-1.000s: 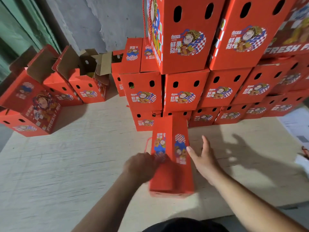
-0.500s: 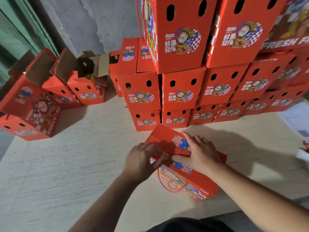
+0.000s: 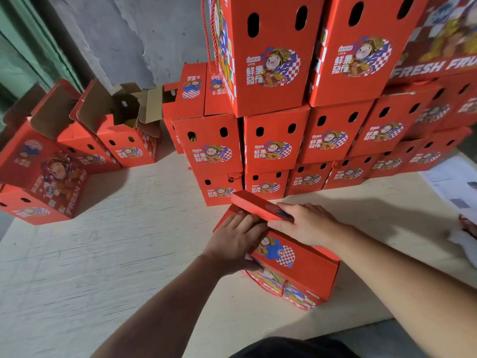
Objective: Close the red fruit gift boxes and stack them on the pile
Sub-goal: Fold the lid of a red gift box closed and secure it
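A red fruit gift box (image 3: 302, 264) lies turned at an angle on the pale board in front of me, its red cord handle hanging at the near side. My left hand (image 3: 235, 244) rests on the box's left top edge, fingers laid over it. My right hand (image 3: 307, 226) grips a raised lid flap (image 3: 255, 205) at the top. Behind stands the pile of closed red boxes (image 3: 273, 151), several rows high.
Several open red boxes (image 3: 124, 140) with flaps up stand at the back left, near a green door and grey wall. Two more red boxes (image 3: 44, 182) sit at the far left. Papers (image 3: 454, 182) lie at the right edge of the board (image 3: 103, 254).
The box has been turned from end-on to slanting across the board. Both hands moved onto its top; the right hand now holds a lid flap lifted up.
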Tool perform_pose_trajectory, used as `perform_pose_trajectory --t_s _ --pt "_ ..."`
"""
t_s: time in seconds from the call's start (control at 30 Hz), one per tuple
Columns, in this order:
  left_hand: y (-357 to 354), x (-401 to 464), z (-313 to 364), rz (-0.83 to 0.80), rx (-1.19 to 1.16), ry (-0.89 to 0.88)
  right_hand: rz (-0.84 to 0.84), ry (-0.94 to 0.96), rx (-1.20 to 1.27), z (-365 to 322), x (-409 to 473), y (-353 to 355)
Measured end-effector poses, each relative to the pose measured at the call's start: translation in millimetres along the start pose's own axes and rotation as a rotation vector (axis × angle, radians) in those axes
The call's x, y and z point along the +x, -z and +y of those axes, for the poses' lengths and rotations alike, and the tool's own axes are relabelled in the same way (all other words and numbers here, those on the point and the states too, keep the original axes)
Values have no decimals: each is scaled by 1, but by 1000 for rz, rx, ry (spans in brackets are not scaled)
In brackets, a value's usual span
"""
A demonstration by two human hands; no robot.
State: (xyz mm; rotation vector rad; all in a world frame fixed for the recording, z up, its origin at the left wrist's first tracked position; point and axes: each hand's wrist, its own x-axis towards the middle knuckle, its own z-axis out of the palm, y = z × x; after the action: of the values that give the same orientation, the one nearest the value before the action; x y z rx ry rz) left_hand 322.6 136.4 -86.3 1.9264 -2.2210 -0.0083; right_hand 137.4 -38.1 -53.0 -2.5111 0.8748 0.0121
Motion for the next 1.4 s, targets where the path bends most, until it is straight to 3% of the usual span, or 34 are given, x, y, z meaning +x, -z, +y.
perform_pose_trajectory --t_s 0.33,0.5,0.57,0.63,0.7,0.8,0.87,1.0,1.13,1.23,1.3,1.4 --pt "-11 -18 11 208 16 22 119 21 -79 -3 -14 -16" --pt "-24 -46 32 509 -447 288 184 23 -237 -2 -18 -25" --pt "-12 -43 27 604 -475 374 171 17 -302 -2 -17 -28" --pt "3 -28 13 561 -343 454 149 13 -334 -3 -16 -27" --pt "14 -7 -3 376 -237 468 158 23 -376 -5 -17 -27" --pt "18 20 -16 6 -365 469 168 8 -385 -8 -20 -32" --pt "11 25 -20 -111 -432 505 163 10 -371 -8 -20 -35" --pt "3 22 -25 -61 -434 553 147 47 -338 -7 -20 -35" --pt "0 22 -28 38 -682 623 112 36 -379 -8 -22 -37" --pt "-3 24 -28 6 -499 618 43 42 -397 -10 -19 -33" --pt "-1 26 -21 22 -355 649 -41 29 -284 -7 -15 -27" --pt "2 17 -5 253 -148 637 -99 -26 -78 2 -12 -17"
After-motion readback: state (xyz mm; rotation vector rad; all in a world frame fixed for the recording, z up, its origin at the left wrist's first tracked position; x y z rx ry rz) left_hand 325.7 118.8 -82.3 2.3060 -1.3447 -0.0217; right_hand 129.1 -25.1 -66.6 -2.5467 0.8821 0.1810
